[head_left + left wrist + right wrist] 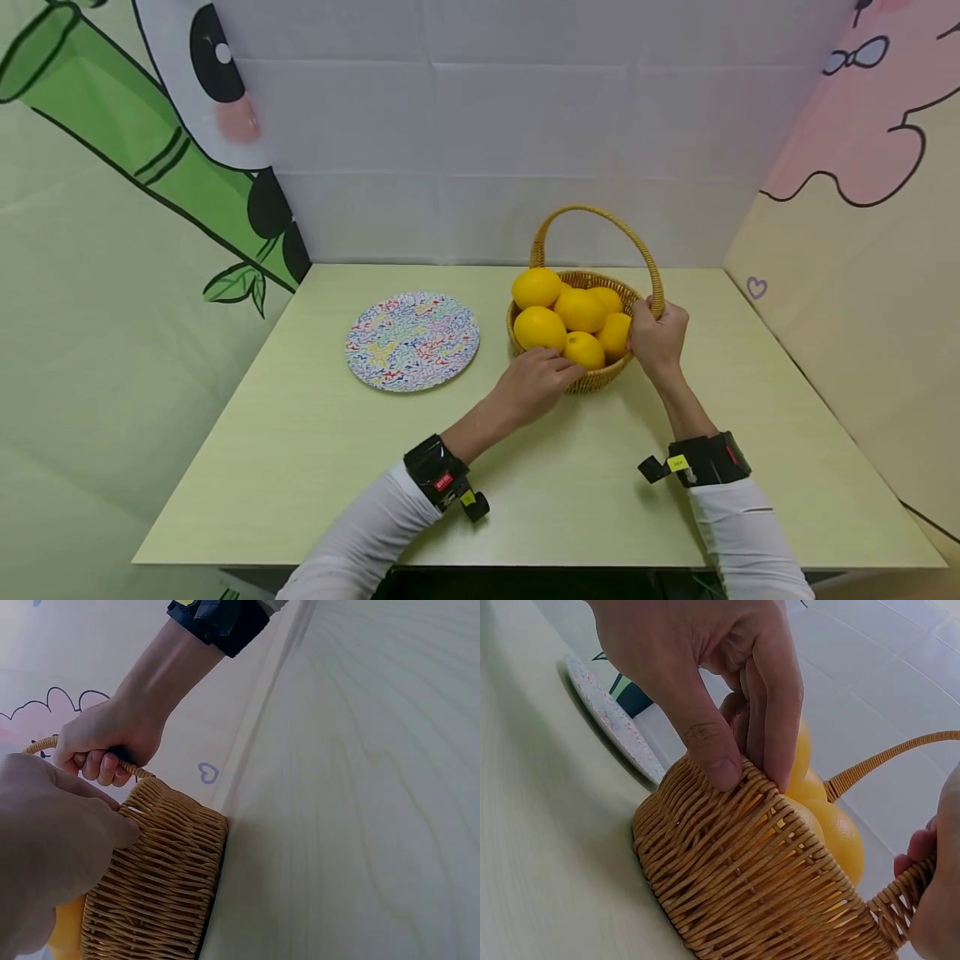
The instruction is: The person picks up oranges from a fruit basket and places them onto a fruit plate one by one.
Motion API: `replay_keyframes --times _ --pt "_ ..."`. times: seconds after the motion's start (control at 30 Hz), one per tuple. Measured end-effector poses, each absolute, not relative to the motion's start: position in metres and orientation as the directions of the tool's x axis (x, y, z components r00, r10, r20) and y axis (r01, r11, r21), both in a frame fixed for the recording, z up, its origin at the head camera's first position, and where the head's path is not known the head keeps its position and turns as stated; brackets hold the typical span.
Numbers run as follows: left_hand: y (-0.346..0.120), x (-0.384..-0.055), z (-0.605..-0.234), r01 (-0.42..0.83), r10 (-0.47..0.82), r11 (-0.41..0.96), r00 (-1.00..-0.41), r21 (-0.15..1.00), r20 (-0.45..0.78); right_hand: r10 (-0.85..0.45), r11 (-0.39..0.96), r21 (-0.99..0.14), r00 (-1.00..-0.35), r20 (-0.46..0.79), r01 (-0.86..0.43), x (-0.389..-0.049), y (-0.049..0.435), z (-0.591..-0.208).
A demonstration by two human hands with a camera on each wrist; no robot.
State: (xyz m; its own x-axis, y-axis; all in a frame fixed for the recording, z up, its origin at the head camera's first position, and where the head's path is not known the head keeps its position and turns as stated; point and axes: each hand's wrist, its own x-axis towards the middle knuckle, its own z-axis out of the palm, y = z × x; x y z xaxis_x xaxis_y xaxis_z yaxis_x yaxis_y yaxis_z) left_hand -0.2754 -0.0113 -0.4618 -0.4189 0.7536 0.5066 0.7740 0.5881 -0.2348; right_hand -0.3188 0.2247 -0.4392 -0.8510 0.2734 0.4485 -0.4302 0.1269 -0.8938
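Observation:
A wicker basket (594, 382) with a tall arched handle (581, 208) stands on the table, filled with several yellow lemons (540, 328). My left hand (534, 385) pinches its near rim, thumb outside and fingers over the inner side, as the right wrist view shows. With my right hand (660, 333) I grip the base of the handle on the basket's right side. In the left wrist view the right hand's fingers (105, 766) curl round the handle, above the woven wall (161, 877). Some of the lemons are partly hidden by others and by the left hand.
Left of the basket lies a round plate (412, 342) with a multicoloured speckled pattern. The pale wooden table (570, 500) ends at a white back wall (480, 167), with a printed cloth panel (862, 275) on the right.

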Motion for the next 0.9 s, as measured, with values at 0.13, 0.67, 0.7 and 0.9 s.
replay_keyframes --times 0.13,0.67,0.7,0.9 --pt "-0.013 -0.275 -0.456 0.785 0.765 0.575 -0.416 -0.231 0.491 0.265 0.127 -0.887 -0.846 0.462 -0.445 -0.319 0.224 -0.439" --pt "-0.039 -0.294 -0.425 0.865 0.648 0.501 -0.385 0.012 0.657 0.27 0.112 -0.889 -0.847 0.457 -0.444 -0.322 0.225 -0.44" --pt "-0.04 -0.297 -0.423 0.858 0.638 0.513 -0.406 0.031 0.654 0.269 0.11 -0.889 -0.847 0.458 -0.445 -0.322 0.225 -0.44" --pt "-0.045 -0.308 -0.416 0.796 0.592 0.594 -0.531 0.116 0.606 0.262 0.107 -0.885 -0.846 0.464 -0.453 -0.322 0.225 -0.441"
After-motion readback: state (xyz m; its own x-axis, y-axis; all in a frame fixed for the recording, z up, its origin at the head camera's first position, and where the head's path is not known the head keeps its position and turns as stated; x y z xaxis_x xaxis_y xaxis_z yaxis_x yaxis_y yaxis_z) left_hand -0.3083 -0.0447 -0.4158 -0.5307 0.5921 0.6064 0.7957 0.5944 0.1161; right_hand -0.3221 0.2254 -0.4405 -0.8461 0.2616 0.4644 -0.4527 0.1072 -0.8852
